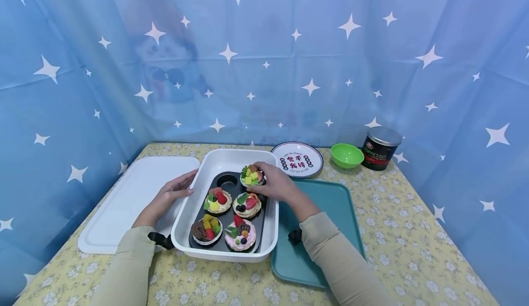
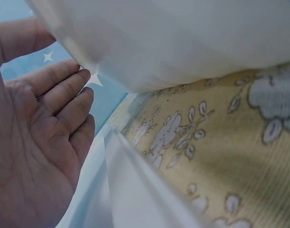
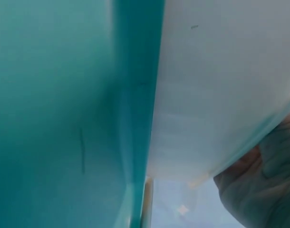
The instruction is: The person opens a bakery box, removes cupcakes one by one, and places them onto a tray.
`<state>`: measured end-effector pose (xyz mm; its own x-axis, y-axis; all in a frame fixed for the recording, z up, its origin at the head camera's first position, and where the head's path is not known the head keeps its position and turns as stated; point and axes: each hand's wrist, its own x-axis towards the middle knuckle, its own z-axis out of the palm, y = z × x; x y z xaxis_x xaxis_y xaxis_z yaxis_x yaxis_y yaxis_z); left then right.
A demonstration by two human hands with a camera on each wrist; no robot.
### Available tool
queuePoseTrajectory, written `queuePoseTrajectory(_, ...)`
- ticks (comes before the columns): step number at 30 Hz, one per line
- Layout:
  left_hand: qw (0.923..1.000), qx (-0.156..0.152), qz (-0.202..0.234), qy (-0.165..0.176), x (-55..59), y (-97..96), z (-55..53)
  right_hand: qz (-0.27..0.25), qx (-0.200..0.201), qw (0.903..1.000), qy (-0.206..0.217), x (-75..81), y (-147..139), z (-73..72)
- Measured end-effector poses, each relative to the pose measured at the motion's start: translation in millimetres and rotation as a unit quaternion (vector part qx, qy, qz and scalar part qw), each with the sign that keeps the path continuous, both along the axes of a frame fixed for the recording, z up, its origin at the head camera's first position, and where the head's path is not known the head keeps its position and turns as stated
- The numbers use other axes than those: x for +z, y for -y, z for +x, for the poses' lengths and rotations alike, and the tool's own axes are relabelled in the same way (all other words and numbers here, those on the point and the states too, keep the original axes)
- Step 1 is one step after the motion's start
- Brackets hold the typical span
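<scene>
A deep white bin [image 1: 223, 253] holds a dark muffin pan [image 1: 211, 188] with several fruit tarts in its cups. Over the far right cup, the thumb and fingers of my right hand [image 1: 278, 184] pinch a fruit tart [image 1: 251, 175] topped with yellow and green pieces. The far left cup shows no tart. Along the bin's left wall, my left hand [image 1: 173, 191] has its fingers straight, with fingertips right at the wall [image 2: 183, 38] in the left wrist view. In the right wrist view, the bin's rim partly hides my right hand [image 3: 266, 185].
A white board [image 1: 120, 205] lies left of the bin and a teal tray [image 1: 326, 232] right of it. Farther back are a round printed plate [image 1: 297, 168], a green bowl [image 1: 347, 155] and an espresso can [image 1: 380, 150]. A starry curtain [image 1: 272, 76] hangs behind the table.
</scene>
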<state>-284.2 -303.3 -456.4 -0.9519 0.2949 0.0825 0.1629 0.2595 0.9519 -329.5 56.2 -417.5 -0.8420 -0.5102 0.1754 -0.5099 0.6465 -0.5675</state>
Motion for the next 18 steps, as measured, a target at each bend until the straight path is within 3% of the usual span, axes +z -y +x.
queuePoseTrajectory(7,1.0,0.004,-0.002,-0.001,-0.1,-2.0,-2.2,-0.01,0.003,0.9999,-0.008,7.2,-4.3,0.1)
queuePoseTrajectory(18,0.9999,0.01,-0.01,0.004,0.3,-1.3,0.9,-0.007,-0.008,0.9999,-0.006,37.7,-17.4,13.9)
